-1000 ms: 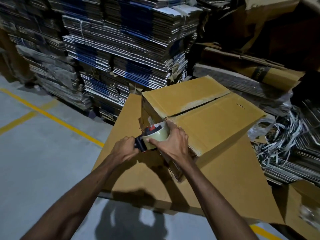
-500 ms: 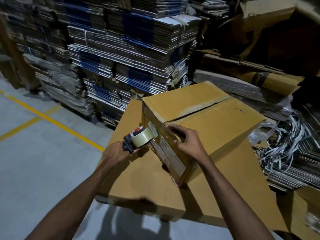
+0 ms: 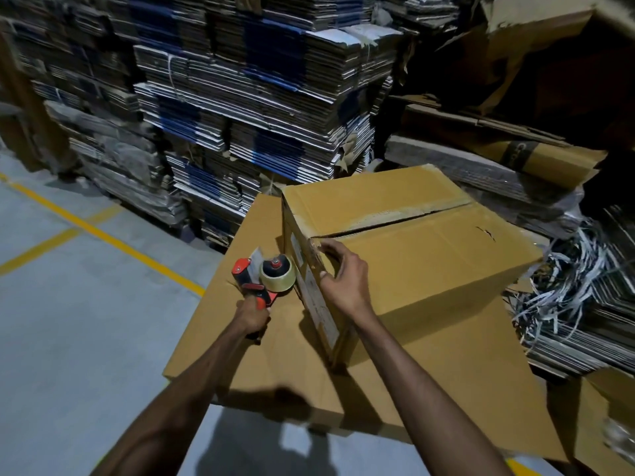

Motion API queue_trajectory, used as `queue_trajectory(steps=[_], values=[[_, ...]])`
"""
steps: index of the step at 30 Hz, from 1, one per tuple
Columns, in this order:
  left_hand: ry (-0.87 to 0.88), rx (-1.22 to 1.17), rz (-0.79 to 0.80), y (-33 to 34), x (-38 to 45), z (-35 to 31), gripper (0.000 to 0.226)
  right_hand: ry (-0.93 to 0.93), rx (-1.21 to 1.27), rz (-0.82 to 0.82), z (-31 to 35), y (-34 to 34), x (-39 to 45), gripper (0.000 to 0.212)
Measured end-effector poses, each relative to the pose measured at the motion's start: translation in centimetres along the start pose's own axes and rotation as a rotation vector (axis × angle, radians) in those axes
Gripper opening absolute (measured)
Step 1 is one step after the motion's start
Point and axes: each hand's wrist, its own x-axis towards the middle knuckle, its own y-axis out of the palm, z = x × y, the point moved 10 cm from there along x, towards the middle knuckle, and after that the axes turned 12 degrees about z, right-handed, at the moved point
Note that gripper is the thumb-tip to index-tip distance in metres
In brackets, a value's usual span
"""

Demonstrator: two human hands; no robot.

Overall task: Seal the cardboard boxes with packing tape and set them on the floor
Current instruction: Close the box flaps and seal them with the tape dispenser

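**Currently: Tape Start at the Box Corner**

The cardboard box sits on a larger flat carton, which serves as the tabletop above the floor. The box's top seam appears open and untaped. The left hand grips the handle of the tape dispenser, held just beside the box's near-left vertical edge. The right hand rests over the box's near top corner, fingers curled loosely on the cardboard; whether they pinch a tape end cannot be told. Judged step: anchoring tape on the box's end face. The next move calls for drawing the dispenser up and along the seam while the right hand steadies the box.
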Motion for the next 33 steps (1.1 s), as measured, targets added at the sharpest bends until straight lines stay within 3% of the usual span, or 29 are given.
queue_trajectory(steps=[1, 3, 5, 7, 9, 11, 13, 15, 17, 20, 23, 27, 33], values=[[-0.06, -0.004, -0.015, -0.1, 0.1, 0.3, 0.039, 0.016, 0.011, -0.032, 0.2, 0.5, 0.0, 0.064], [-0.137, -0.011, -0.201, -2.5, -1.4, -0.9, 0.058, 0.044, 0.033, -0.104, 0.5, 1.3, 0.1, 0.062], [0.063, -0.091, -0.363, -4.8, -3.2, -5.1, 0.048, 0.054, 0.086, -0.167, 0.8, 1.9, 0.2, 0.058], [0.342, -0.279, -0.375, -6.4, -4.9, -10.3, 0.034, 0.055, 0.158, -0.21, 1.0, 2.4, 0.5, 0.053], [0.569, -0.313, -0.363, -7.6, -6.7, -15.5, 0.025, 0.052, 0.227, -0.232, 1.1, 2.7, 0.8, 0.047], [0.735, -0.123, -0.365, -8.1, -7.5, -20.2, 0.017, 0.062, 0.306, -0.246, 0.7, 2.4, 0.9, 0.04], [0.809, 0.153, -0.305, -7.0, -7.0, -23.6, 0.023, 0.104, 0.389, -0.236, -0.1, 1.4, 1.3, 0.034], [0.798, 0.263, -0.193, -6.1, -6.1, -25.2, 0.031, 0.114, 0.337, -0.198, -0.8, -0.3, 2.2, 0.031], [0.76, 0.334, -0.179, -5.5, -5.5, -26.0, 0.024, 0.047, 0.082, -0.161, -1.0, -2.9, 3.5, 0.028], [0.647, 0.614, -0.368, -4.6, -5.2, -26.9, 0.021, -0.016, -0.458, -0.112, -2.4, -6.5, 5.7, 0.016], [0.582, 0.868, -0.483, -3.3, -5.6, -28.6, 0.029, 0.051, -0.685, -0.089, -5.9, -11.4, 6.8, 0.015], [0.636, 0.919, -0.39, -1.3, -5.0, -30.8, 0.025, 0.182, -0.749, -0.166, -9.7, -17.5, 7.0, 0.019], [0.783, 0.623, -0.215, 4.8, -4.5, -34.6, 0.012, -0.054, -0.567, 0.069, -7.6, -12.6, 7.9, 0.01]])
